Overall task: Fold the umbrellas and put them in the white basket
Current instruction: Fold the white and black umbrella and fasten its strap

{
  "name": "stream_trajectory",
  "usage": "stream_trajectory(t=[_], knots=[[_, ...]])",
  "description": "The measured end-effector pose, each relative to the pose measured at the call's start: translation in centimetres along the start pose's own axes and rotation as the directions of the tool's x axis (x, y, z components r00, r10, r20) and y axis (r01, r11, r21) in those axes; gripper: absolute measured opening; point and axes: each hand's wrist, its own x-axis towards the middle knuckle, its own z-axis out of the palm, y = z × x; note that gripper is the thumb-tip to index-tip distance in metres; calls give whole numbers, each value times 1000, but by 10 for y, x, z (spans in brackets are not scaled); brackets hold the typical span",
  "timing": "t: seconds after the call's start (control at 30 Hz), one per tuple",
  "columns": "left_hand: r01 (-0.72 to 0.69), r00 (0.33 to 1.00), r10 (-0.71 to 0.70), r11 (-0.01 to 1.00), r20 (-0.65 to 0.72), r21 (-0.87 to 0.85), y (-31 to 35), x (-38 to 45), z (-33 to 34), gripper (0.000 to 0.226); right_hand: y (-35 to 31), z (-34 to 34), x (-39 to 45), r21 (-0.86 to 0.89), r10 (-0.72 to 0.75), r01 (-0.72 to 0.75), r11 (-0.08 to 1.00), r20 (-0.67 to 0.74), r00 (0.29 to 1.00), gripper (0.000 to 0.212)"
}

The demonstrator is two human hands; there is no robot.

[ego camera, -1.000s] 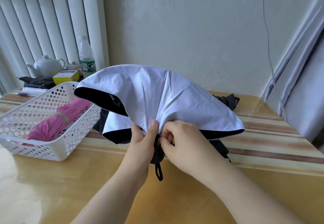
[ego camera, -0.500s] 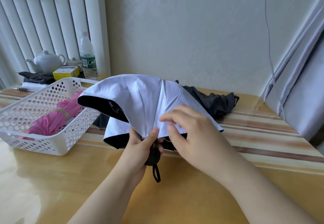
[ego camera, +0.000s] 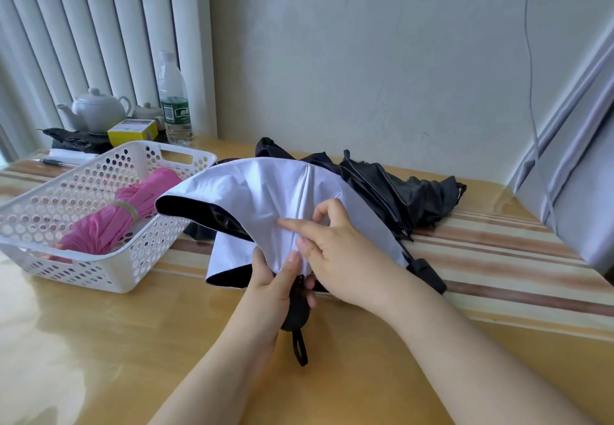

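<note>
On the table (ego camera: 99,341), near edge: we log a white-canopied umbrella (ego camera: 265,198) with black lining, collapsed but not yet wrapped, canopy loose and billowing.
Done so far: pink umbrella (ego camera: 123,215) lies folded and banded inside the white basket (ego camera: 109,278), at our left.
In hand: the white one — we judge its panels are being pleated toward the handle.
Left to do: finish pleating, strap and basket the white umbrella; then the black umbrella (ego camera: 408,192), which lies unfolded on the table behind it, fabric slack, handle toward the near right.
Left hand (ego camera: 275,285): clenched round the black handle (ego camera: 297,311), thumb up against the fabric edge; wrist strap dangles below.
Right hand (ego camera: 335,251): over the canopy from the right, index finger out flat along a crease, thumb pinching fabric beneath — grasping the cloth, by our reading.
Basket room: we judge space remains beside the pink one.
Background: teapot (ego camera: 96,112), water bottle (ego camera: 172,98), yellow box (ego camera: 133,130) at the far left corner.
</note>
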Motion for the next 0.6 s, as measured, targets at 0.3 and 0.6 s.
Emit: stream_trajectory(t=[0.3,0.6], knots=[[43,999,-38,982,32,-184,3,-2,-14,32,22,-12,6,106,26,18,994,-397,918,48],[36,997,-20,977,80,-209,4,3,-21,40,71,-64,-3,367,335,-320,873,25,942,51]])
